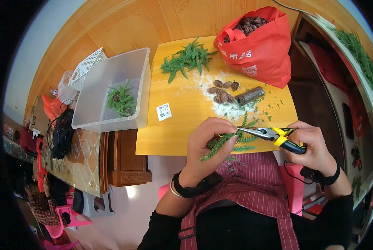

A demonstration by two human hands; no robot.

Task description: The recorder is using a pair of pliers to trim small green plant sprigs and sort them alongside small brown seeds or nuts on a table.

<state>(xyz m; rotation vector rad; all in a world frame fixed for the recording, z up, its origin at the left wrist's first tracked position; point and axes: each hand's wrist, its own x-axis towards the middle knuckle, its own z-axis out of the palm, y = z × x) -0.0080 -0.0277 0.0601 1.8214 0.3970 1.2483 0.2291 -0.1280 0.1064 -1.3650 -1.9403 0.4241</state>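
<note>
Between the thumb and fingers of my left hand (pixel 201 146) is a green artificial pine sprig (pixel 245 147), held over the table's near edge. A brown bit shows among its needles, partly hidden by my fingers. My right hand (pixel 315 143) is wrapped round the yellow and black handles of needle-nose pliers (pixel 292 146). Their jaw tips meet the sprig by my left fingertips; what exactly they grip is too small to tell. Beyond the hands, several pine cones (pixel 224 96) and a dark brown bark-like cylinder (pixel 249 96) lie beside white powder (pixel 230 111).
A red bag (pixel 257 54) full of pine cones stands at the table's (pixel 174 137) far right. Green sprigs (pixel 186 58) lie at the back, a white label (pixel 164 112) nearer. Left of the table, a clear plastic bin (pixel 142 96) contains a green pine piece (pixel 120 100).
</note>
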